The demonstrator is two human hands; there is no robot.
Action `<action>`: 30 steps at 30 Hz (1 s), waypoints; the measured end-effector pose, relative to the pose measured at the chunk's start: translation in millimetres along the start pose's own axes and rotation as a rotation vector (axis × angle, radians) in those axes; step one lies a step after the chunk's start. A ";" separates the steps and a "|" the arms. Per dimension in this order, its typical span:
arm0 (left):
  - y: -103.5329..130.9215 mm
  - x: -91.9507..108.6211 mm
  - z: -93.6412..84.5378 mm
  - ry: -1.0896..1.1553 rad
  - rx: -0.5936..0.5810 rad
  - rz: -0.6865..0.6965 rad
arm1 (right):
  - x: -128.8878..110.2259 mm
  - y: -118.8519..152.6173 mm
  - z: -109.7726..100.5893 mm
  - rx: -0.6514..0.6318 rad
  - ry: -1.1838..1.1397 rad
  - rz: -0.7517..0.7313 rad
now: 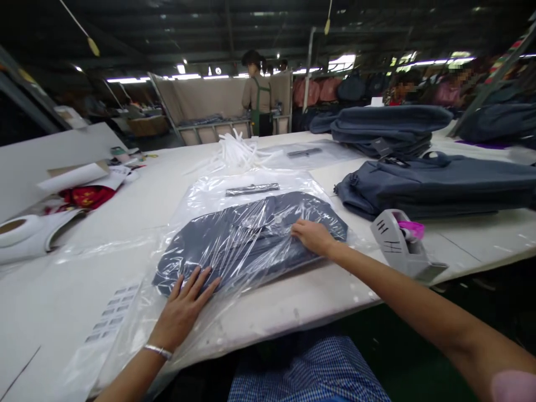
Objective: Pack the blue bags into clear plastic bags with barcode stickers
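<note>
A dark blue-grey fabric bag (251, 245) lies flat inside a clear plastic bag (238, 187) on the white table. My left hand (184, 307) rests on the plastic at the lower left end of the bag, its fingers spread. On the right part of the bag, my right hand (314, 237) is closed, its fingers pinching the plastic film, which is creased in long folds between both hands. Above the fabric bag, a dark printed strip (252, 190) shows on the plastic.
Right of my right arm stands a grey tape dispenser (397, 243) with a pink piece in it. Stacked dark bags (439, 184) lie behind it. White strips (238, 151) are heaped at the back. A label sheet (111, 315) and rolls (25, 229) lie left. A person (259, 95) stands beyond.
</note>
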State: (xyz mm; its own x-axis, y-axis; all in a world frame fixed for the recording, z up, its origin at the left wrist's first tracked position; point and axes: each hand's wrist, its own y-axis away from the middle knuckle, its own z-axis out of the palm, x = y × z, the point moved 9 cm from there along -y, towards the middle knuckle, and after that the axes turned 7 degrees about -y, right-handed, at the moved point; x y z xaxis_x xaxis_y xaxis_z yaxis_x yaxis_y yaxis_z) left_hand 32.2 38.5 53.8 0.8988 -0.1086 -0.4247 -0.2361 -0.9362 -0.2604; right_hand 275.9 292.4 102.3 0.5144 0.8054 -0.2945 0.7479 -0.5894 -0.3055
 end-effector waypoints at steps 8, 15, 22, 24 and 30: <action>-6.5 -3.3 -4.0 0.041 -0.086 -0.039 | 24.3 -5.6 43.2 -0.077 -0.069 0.001; 24.9 20.4 -73.6 0.317 0.075 -0.359 | 31.3 -6.9 44.6 -0.071 -0.129 0.036; 33.2 50.0 -81.3 0.116 0.057 -0.369 | 32.0 -5.8 45.1 -0.058 -0.127 0.033; 32.3 40.6 -81.8 0.143 0.085 -0.370 | 32.7 -5.9 45.3 -0.060 -0.132 0.033; 37.0 -3.3 -64.9 0.350 0.006 -0.505 | 32.4 -5.9 43.6 -0.053 -0.152 0.044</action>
State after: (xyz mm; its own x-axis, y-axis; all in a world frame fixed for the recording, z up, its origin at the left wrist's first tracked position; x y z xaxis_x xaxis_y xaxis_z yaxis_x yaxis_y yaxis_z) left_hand 44.4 -17.5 101.8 0.9678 0.2440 0.0619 0.2496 -0.8986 -0.3609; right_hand 269.9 319.2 55.0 0.4810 0.7576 -0.4413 0.7491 -0.6166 -0.2420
